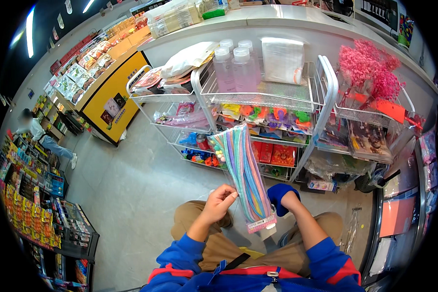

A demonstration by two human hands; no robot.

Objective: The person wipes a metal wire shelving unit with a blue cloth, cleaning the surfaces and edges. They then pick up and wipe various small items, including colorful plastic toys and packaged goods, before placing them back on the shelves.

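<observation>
My left hand [220, 203] pinches the left edge of a clear pack of long pastel fuzzy stems [246, 175], its fingers closed. The pack stands tilted upright before the rack, with small round pom-poms [218, 148] near its upper left and a pink printed label [261, 224] at the bottom. Just right of the pack's lower part, my right hand [291, 200] is closed around a bunched dark blue cloth [278, 196], which hides most of the fingers.
A white wire rack [260, 95] stands ahead, bearing pink-liquid bottles [242, 70], white packs and bagged small toys. Pink dried flowers [365, 65] top its right side. Shelves [78, 233] of packaged goods line the left. A person [41, 134] stands far left by shelves.
</observation>
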